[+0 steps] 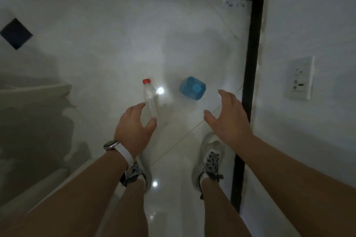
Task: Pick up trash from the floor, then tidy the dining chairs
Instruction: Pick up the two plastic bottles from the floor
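Note:
A clear plastic bottle (pixel 151 100) with a red cap lies on the glossy white floor, cap pointing away from me. My left hand (pixel 134 123) hovers just at its near end, fingers spread, holding nothing. To the right lies a blue plastic container (pixel 192 87) with a blue lid facing me. My right hand (pixel 229 117) is open a short way to the near right of that container, not touching it. No dining chairs are in view.
My two feet in white sneakers (pixel 210 161) stand on the tiles just behind the hands. A black baseboard (pixel 252 63) runs along the white wall on the right, which carries a wall socket (pixel 300 79). A pale furniture edge (pixel 34 90) sits at the left.

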`<state>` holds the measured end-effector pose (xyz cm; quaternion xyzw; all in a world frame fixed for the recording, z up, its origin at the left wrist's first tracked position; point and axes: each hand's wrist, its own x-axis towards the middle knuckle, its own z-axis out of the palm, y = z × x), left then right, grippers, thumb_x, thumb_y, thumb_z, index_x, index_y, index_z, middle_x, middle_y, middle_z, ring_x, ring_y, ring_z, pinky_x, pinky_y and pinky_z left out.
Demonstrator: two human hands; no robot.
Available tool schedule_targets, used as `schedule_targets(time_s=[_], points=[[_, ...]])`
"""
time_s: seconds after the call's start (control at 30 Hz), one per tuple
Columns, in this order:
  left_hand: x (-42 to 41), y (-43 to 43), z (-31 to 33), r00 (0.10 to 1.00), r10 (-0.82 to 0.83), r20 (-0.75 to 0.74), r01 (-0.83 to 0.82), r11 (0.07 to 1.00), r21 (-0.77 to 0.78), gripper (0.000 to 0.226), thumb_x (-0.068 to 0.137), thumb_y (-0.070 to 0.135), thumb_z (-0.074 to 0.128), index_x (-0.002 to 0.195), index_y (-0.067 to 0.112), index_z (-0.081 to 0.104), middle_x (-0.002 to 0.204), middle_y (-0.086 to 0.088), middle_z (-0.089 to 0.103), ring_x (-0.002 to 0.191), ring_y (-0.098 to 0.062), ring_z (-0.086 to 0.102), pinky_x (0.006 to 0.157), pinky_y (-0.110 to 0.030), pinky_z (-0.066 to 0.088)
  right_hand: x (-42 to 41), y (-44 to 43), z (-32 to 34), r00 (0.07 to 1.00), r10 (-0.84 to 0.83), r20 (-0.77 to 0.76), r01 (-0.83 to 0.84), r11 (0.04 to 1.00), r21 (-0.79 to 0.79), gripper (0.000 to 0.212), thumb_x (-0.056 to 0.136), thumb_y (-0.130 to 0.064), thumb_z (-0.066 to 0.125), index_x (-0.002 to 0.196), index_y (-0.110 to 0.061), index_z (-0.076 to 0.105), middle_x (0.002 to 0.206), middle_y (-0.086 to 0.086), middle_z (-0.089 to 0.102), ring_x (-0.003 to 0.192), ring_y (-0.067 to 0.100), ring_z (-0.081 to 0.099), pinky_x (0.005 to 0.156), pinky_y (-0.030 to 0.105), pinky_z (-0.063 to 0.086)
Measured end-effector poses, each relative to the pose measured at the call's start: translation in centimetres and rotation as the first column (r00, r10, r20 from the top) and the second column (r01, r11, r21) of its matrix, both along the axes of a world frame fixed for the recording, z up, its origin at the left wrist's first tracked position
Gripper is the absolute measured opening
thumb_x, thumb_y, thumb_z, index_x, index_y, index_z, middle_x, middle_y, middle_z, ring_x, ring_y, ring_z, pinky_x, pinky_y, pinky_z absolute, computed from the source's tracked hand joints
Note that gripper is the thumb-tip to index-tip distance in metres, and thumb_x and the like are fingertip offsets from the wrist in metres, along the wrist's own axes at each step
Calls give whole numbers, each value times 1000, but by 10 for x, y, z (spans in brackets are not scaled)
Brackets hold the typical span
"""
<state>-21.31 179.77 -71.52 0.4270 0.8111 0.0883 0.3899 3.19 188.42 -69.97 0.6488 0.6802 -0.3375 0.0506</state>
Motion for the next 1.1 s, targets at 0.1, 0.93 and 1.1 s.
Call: schedule_targets(time_s=[0.1,0.93,1.1], points=[[-6,-11,-66,1000,0,-25,-1,998,-55,59,87,35,68,137,7,51,134,-14,55,124,-31,51,102,-38,39,-2,5,-68,999,-23,-36,22,999,-29,81,87,-49,63,151,-19,22,148,5,36,130,22,38,107,40,37],[3,11,-255,911,408,68,-380,891,-248,63,78,31,77,128,13,44,82,11,53,68,-1,52,58,-21,40,-17,45,-212,939,31,-343,-18,999,40,71,63,-50,75,115,-27,32,120,3,51,102,11,55,77,16,40],[7,13,-226,911,397,114,-368,905,-213,59,80,25,74,128,14,43,81,9,55,65,-5,55,49,-17,43,-15,40,-185,937,39,-347,-31,999,29,83,61,-58,75,123,-17,40,118,-1,53,102,8,56,79,15,43]])
